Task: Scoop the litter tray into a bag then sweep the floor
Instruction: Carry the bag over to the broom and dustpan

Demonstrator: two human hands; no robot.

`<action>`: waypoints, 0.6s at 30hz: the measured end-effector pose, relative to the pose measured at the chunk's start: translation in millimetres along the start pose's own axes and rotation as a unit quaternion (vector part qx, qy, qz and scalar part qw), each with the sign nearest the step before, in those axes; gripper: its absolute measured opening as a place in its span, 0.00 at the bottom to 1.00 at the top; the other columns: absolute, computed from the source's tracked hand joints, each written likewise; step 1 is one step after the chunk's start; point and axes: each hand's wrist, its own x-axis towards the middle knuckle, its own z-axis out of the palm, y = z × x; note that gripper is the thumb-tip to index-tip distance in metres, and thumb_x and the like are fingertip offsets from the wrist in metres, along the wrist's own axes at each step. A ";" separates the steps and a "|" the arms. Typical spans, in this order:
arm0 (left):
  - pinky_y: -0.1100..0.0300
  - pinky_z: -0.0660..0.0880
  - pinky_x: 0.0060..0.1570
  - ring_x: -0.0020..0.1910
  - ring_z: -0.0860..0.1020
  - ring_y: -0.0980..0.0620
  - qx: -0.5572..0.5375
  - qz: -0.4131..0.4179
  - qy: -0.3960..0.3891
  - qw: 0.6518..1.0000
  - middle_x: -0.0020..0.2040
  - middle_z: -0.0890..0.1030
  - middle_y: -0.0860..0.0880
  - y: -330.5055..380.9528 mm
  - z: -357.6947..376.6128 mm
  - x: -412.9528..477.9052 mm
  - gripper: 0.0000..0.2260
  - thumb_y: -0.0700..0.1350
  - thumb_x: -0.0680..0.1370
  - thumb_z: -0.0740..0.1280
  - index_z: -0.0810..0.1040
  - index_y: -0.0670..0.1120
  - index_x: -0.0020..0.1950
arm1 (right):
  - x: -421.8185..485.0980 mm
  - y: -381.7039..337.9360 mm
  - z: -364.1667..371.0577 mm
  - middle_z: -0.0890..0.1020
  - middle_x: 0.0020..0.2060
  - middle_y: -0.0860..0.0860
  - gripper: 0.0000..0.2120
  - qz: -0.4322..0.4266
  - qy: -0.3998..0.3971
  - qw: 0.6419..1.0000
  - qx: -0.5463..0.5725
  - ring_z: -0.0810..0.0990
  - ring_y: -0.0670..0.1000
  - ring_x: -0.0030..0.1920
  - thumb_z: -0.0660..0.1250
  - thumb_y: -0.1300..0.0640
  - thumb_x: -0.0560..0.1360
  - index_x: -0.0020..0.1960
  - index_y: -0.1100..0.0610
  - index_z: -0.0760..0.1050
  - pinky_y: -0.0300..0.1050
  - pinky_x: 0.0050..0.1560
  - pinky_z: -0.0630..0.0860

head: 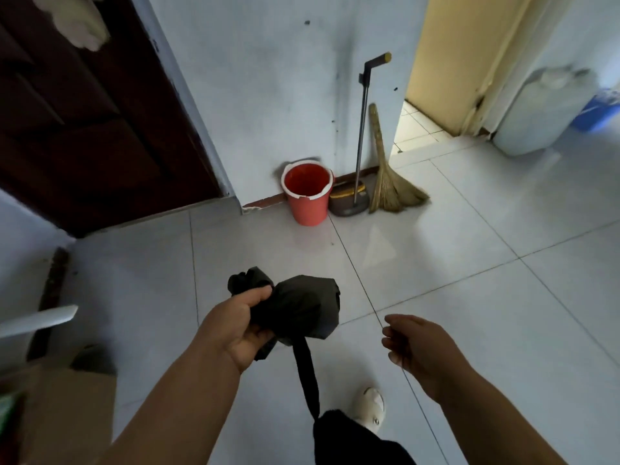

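Observation:
My left hand (pixel 240 325) grips a bunched black plastic bag (pixel 302 305) at its neck, low in the middle of the view. Apart from the bag, to its right, my right hand (pixel 416 344) hangs with loosely curled fingers and holds nothing. A straw broom (pixel 391 182) leans against the far wall. Beside the broom stands a grey dustpan (pixel 349 199) with a long metal handle. The litter tray is not in view.
A red bucket (pixel 308 193) stands by the wall, left of the dustpan. Further left is a dark wooden door (pixel 87 122). A doorway (pixel 422 129) opens at the right, near a white container (pixel 540 112). A cardboard box (pixel 63 407) sits at the lower left. My shoe (pixel 370 407) is on the white tiles.

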 end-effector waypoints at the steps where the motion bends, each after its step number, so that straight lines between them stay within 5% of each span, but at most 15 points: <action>1: 0.49 0.77 0.43 0.46 0.80 0.42 0.000 0.000 0.000 1.000 0.48 0.82 0.37 12.6 17.1 13.4 0.05 0.36 0.79 0.64 0.77 0.36 0.52 | 16.1 -20.7 2.2 0.81 0.40 0.58 0.08 0.001 0.001 1.000 -0.003 0.80 0.54 0.39 0.62 0.62 0.80 0.52 0.62 0.79 0.45 0.37 0.76; 7: 0.49 0.77 0.44 0.48 0.80 0.41 -0.023 -0.016 0.003 1.000 0.51 0.82 0.37 91.0 121.0 114.2 0.10 0.37 0.79 0.65 0.77 0.36 0.58 | 134.9 -157.2 9.2 0.81 0.37 0.56 0.07 -0.022 -0.006 0.999 -0.037 0.79 0.53 0.37 0.62 0.63 0.79 0.52 0.62 0.78 0.44 0.36 0.75; 18: 0.48 0.74 0.51 0.46 0.79 0.42 -0.015 -0.059 -0.002 0.998 0.49 0.81 0.38 221.9 253.5 335.0 0.12 0.36 0.79 0.65 0.74 0.36 0.62 | 342.1 -302.1 70.1 0.81 0.40 0.58 0.08 0.007 0.023 0.999 -0.036 0.79 0.54 0.40 0.60 0.62 0.80 0.52 0.61 0.79 0.45 0.37 0.75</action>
